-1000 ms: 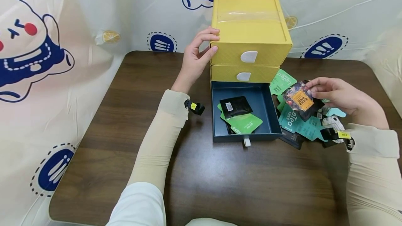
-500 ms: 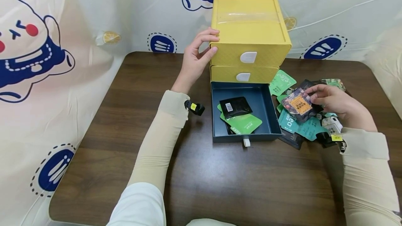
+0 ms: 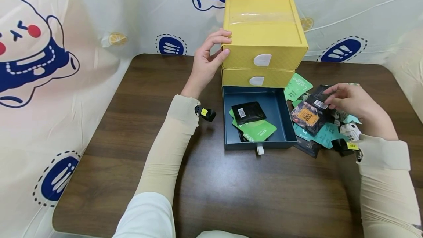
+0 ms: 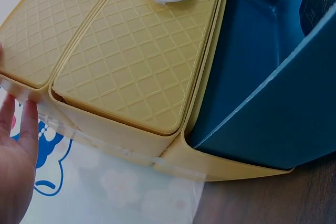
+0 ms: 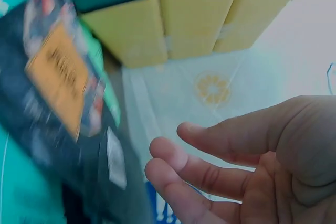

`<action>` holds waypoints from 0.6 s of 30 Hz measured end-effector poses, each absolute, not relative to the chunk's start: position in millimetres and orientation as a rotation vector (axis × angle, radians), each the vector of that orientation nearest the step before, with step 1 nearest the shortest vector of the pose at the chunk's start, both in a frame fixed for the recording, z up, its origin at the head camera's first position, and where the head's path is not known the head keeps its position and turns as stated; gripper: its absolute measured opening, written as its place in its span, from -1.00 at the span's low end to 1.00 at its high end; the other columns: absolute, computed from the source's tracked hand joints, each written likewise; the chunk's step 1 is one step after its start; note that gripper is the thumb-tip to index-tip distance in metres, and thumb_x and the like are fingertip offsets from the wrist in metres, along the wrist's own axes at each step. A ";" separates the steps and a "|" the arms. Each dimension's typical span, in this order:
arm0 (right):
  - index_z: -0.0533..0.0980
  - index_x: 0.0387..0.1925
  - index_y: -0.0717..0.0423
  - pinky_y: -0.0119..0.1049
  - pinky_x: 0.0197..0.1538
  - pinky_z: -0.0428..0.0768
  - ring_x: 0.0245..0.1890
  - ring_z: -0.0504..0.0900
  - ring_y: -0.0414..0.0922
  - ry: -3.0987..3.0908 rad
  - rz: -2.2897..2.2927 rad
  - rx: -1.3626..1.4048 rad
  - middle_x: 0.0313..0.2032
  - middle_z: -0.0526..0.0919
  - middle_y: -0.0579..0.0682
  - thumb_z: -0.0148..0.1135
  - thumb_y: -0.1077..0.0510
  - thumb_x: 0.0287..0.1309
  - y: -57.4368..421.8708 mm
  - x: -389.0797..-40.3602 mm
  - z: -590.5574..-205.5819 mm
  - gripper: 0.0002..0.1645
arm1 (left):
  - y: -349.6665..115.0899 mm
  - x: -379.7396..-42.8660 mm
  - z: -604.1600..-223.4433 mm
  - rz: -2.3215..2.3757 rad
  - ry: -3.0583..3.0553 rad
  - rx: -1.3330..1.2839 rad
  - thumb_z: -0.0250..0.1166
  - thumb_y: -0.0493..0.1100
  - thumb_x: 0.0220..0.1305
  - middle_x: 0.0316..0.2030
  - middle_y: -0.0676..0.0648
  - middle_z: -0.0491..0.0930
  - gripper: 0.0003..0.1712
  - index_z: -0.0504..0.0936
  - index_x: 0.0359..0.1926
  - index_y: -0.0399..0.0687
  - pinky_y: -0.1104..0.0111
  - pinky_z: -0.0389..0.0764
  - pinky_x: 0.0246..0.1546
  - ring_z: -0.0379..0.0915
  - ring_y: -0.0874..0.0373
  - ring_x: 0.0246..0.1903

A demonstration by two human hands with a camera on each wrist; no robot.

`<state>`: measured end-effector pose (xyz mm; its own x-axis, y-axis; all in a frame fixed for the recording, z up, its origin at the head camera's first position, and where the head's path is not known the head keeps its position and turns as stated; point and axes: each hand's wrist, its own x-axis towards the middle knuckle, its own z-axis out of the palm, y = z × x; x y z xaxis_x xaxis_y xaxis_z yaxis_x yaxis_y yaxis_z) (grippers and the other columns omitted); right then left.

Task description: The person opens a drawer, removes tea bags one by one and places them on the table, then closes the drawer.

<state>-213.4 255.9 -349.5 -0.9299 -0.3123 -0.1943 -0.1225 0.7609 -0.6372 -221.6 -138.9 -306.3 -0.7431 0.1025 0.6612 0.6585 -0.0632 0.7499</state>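
In the head view my left hand (image 3: 206,60) rests against the left side of a yellow drawer unit (image 3: 261,32), thumb near its front edge. Below, a blue drawer (image 3: 285,120) is pulled out, holding a black sachet (image 3: 248,111) and green sachets (image 3: 259,130). My right hand (image 3: 351,100) is over a heap of sachets to the drawer's right. By its fingertips lies a dark sachet with an orange label and floral print (image 3: 307,116). The right wrist view has this sachet (image 5: 58,77) beside the fingers, which have a gap between thumb and fingertips and nothing in it.
Several teal sachets (image 3: 327,135), a green sachet (image 3: 297,86) and a black sachet (image 3: 307,147) lie in the heap. The brown wooden table (image 3: 231,194) extends in front. A printed curtain (image 3: 138,17) hangs behind it.
My right hand has moved slightly left and let go of the orange-labelled sachet, which now lies lower and further left on the heap. The left hand has stayed at the drawer unit.
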 end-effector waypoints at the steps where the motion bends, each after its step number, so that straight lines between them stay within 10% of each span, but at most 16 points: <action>1: 0.31 0.06 0.36 -0.44 -0.41 0.54 -0.39 0.55 -0.10 2.684 -0.935 -0.354 -0.28 0.60 0.23 -0.07 0.38 0.24 252.3 -212.2 -346.5 -0.65 | -138.8 -221.6 -306.3 -1.860 -1.815 -0.811 0.13 -0.48 0.16 0.05 -0.23 0.42 -0.78 0.46 -0.13 -0.47 0.18 0.43 0.08 0.19 0.14 0.16; 18: 0.53 -0.09 0.26 -0.45 -0.30 0.50 -0.27 0.53 -0.04 2.602 -0.926 -0.774 -0.18 0.60 0.18 0.09 0.18 0.25 156.8 -215.4 -304.6 -0.72 | -138.3 -221.4 -306.6 -1.848 -1.815 -0.817 0.13 -0.49 0.16 0.05 -0.23 0.42 -0.79 0.46 -0.14 -0.47 0.18 0.44 0.07 0.18 0.14 0.17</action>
